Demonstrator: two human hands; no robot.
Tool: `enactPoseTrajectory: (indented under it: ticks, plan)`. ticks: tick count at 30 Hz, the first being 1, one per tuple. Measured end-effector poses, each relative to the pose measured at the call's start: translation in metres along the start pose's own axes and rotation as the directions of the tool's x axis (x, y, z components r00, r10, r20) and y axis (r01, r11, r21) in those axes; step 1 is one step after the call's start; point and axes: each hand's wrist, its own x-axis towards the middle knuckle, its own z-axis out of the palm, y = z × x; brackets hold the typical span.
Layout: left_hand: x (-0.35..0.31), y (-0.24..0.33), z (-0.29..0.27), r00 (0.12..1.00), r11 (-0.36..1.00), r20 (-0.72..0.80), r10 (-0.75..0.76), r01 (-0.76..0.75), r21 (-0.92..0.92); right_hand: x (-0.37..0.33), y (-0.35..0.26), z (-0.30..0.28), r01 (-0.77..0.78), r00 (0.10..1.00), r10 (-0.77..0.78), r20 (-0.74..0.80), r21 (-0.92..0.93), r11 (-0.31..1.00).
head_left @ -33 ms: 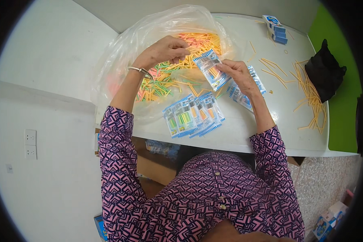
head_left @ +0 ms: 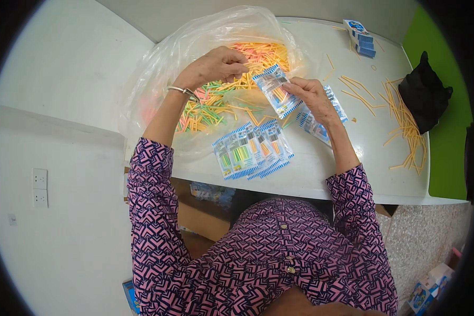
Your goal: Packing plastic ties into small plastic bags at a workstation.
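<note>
— Right hand (head_left: 315, 99) is pinched shut on a small clear packet (head_left: 275, 90), thumb and fingertips on its lower edge, holding it tilted just above the white table (head_left: 321, 168). Left hand (head_left: 216, 66) is curled over the heap of sticks (head_left: 231, 92), fingertips drawn together near the packet's top; whether it has a few sticks in them, I can't tell from here.

— So which step is this, would you say?

— Filling, by the look of it. The packet is held out toward the left hand, right at the edge of the big clear plastic bag (head_left: 158, 68) where the loose orange, yellow and green sticks lie. My guess is the next move calls for lining a small bunch up with the packet's mouth, so both hands must meet closely and the packet has to stay steady.

— And the packet itself?

— Flat, see-through, with a blue and white striped border, and some orange sticks showing inside already. It's thin and floppy, so it'll likely bend if gripped only at one end.

— Anything else about?

— A fanned stack of filled packets (head_left: 253, 150) sits near the table edge, in front of the person. More packets (head_left: 321, 118) lie under the right wrist. Stray sticks (head_left: 405, 126) are scattered off to the right, beside a black bag (head_left: 424, 97).
</note>
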Motion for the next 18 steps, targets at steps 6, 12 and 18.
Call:
enactPoseTrajectory:
  ticks: [6, 12, 18]
  plan:
    - [0.006, 0.018, 0.004, 0.976, 0.897, 0.109, 0.186, -0.214, 0.387, -0.001, -0.004, -0.003, 0.014, 0.999, -0.012, 0.038, -0.050, 0.999]
    - [0.012, 0.020, 0.019, 0.918, 0.816, 0.010, 0.396, -0.356, 0.455, -0.002, -0.002, -0.003, 0.000, 0.995, 0.009, 0.100, -0.086, 0.996]
    - [0.013, 0.017, 0.025, 0.923, 0.923, -0.135, 0.361, -0.333, 0.191, -0.001, 0.004, -0.001, -0.006, 0.999, 0.001, 0.039, 0.131, 0.991]
